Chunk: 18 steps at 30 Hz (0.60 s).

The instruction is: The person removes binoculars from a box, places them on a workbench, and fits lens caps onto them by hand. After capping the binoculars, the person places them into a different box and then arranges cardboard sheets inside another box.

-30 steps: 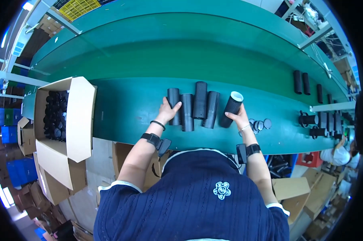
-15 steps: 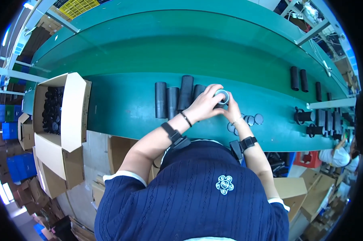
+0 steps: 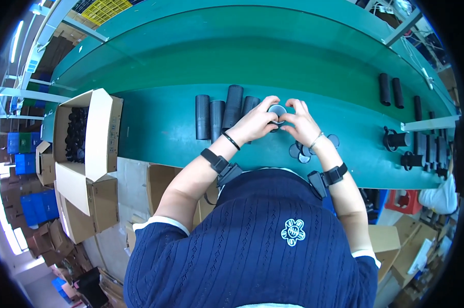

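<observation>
Between my hands a black tube with a pale round mouth [image 3: 277,110] points its end up at me. My left hand [image 3: 256,123] is curled around its left side, fingers past the far rim and thumb at the near side. On the other side my right hand [image 3: 303,126] bends over it, its thumb and fingertips at the rim. The tube's lower part is mostly hidden. Several black ribbed tubes [image 3: 202,117] lie side by side to the left of my left hand. Near my right wrist are several flat dark round caps [image 3: 294,150], partly covered by the hand.
An open carton [image 3: 113,133] of black parts stands at the table's left end. More black tubes [image 3: 384,90] lie at the far right, with black ringed pieces [image 3: 397,139] nearer. A white post [image 3: 431,123] crosses there. Cartons and a red crate [image 3: 403,201] stand below the table edge.
Both hands and the tube have shifted slightly away from me. My right hand has opened its fingers wider and turned over the tube's rim, uncovering more of the mouth.
</observation>
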### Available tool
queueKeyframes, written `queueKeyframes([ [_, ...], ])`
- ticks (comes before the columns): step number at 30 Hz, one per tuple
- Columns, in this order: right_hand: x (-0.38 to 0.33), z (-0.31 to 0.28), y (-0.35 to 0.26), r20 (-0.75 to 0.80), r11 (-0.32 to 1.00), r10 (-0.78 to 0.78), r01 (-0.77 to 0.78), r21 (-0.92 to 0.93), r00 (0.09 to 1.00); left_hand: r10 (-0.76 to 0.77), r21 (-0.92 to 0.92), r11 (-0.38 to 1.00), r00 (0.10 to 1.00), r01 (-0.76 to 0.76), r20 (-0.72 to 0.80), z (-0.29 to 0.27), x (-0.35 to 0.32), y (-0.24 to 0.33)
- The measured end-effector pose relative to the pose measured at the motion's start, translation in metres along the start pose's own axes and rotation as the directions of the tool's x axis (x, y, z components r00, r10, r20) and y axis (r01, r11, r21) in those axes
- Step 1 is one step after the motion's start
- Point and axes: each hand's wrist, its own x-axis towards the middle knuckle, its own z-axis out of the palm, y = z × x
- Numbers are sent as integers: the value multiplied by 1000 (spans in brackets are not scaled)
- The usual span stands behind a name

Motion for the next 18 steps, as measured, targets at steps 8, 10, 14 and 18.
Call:
queueKeyframes([
  [8,-3,-2,8,23,999,-38,38,-6,999,13,132,991,997,-22,70,4,1,10],
  [10,-3,1,9,62,991,-101,106,-86,993,0,130,991,996,-11,87,4,1,11],
  [14,-3,1,8,77,991,-66,74,-111,995,-24,81,997,997,17,79,6,3,11],
  [18,-7,0,15,61,995,-71,75,-60,996,-15,50,999,998,12,62,9,5,6],
])
